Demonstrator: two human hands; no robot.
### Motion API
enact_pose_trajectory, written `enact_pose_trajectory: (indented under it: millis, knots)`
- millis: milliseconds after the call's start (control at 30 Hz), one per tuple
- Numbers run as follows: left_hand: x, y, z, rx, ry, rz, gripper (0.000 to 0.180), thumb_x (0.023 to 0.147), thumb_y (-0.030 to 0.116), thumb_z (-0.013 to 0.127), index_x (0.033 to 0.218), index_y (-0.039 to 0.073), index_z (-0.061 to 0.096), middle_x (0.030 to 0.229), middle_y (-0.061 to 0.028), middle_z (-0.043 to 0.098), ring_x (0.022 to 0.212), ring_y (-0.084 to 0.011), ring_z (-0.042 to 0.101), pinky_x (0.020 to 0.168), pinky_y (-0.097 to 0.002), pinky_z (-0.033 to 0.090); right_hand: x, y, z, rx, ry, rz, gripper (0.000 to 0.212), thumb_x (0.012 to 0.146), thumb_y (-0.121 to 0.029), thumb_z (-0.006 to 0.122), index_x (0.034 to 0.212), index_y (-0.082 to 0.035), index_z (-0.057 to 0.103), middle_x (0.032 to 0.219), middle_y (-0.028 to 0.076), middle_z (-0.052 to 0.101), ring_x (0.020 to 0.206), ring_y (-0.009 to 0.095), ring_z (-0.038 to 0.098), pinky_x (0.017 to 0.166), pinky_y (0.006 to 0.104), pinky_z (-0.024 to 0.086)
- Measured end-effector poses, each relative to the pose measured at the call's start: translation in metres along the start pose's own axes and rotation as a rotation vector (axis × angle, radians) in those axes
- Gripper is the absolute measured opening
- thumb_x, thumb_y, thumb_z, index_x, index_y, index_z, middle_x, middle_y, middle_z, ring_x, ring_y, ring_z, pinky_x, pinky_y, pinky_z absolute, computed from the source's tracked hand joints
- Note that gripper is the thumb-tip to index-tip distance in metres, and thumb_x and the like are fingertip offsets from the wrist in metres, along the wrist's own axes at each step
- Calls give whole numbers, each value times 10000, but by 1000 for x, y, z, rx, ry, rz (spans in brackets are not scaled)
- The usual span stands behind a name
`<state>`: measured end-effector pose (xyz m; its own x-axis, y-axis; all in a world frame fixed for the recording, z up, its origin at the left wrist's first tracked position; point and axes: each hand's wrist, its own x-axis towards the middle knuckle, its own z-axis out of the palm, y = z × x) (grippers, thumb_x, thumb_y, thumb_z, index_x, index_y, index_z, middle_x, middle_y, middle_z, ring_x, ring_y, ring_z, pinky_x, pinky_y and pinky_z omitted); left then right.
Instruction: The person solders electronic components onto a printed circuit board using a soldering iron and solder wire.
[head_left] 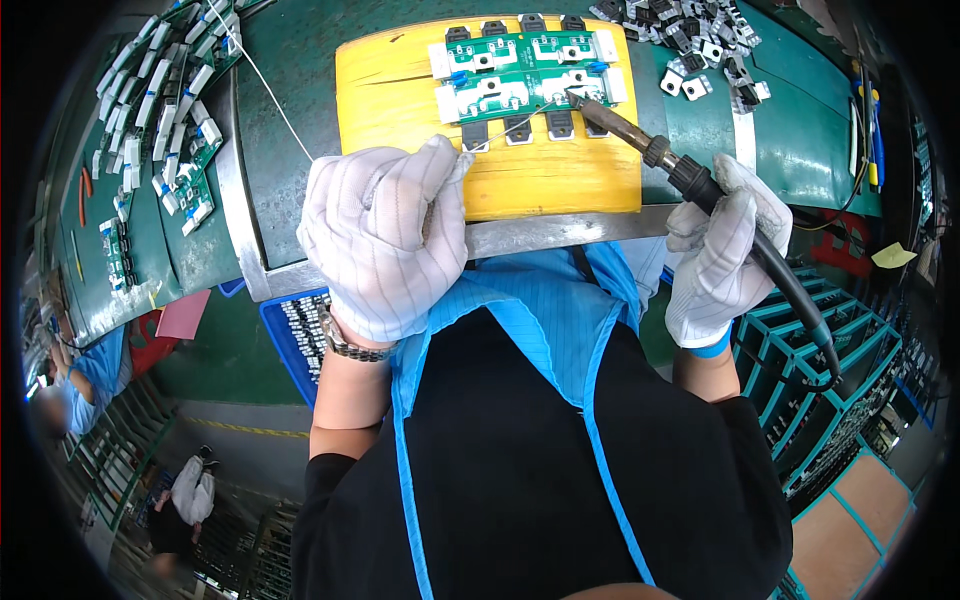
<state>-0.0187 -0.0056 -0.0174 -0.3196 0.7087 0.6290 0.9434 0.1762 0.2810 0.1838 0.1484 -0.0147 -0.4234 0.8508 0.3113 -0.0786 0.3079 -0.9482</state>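
My white-gloved left hand point(385, 225) is closed around a thin solder wire point(264, 82). One end of the wire trails to the upper left, and the other leaves my fingertips toward a green circuit board point(516, 92). My gloved right hand point(725, 260) grips a soldering iron point(690, 180), its tip on or just over the board's lower right part. Two such boards lie together on a yellow wooden block point(390, 110), the second green board point(505, 52) behind the first. Black flat components with metal tabs, such as this black component point(560, 126), stick out along the boards' edges.
At the left of the green table point(180, 255) lie a pile of boards with white parts point(150, 105) and a small board point(117, 252). Loose black components point(700, 45) are heaped at the back right. Below stand a blue tray point(290, 345) and teal racks point(825, 330).
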Motion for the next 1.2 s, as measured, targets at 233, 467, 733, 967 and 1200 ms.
enact_pose_trajectory:
  millis: [233,467,733,967,1200]
  knots:
    - [0,-1,6,-1,24,18,316,745,11,842,1030,118,755,860,-34,646,768,-230,631,695,-364,503,-2,3,-3,-11,-10,36,280,1054,-144,634,1240,63,605,1066,183,716,646,119,687,535,204,553]
    - [-1,2,3,15,23,3,315,752,-17,837,1030,112,765,877,-35,652,794,-228,633,718,-364,514,-1,4,-4,-27,-12,-49,289,1053,-145,634,1245,69,600,1070,183,717,643,116,685,556,213,552]
    - [-1,-2,6,6,38,27,309,740,20,842,1019,119,752,849,-30,643,753,-227,630,682,-363,507,-3,4,1,18,-44,-44,294,1049,-145,639,1257,58,599,1084,182,713,636,117,686,538,210,544]
    - [2,-3,11,13,40,86,317,729,61,856,1022,110,745,824,-33,626,715,-228,626,644,-358,513,-5,7,0,16,-34,-44,290,1052,-146,631,1259,55,601,1072,180,714,631,118,689,519,205,542]
    - [3,-1,11,-5,56,78,306,745,61,853,1026,102,740,829,-38,628,714,-231,625,643,-362,510,-4,9,-3,7,-33,-62,296,1061,-161,617,1258,60,605,1029,184,718,622,121,688,553,212,557]
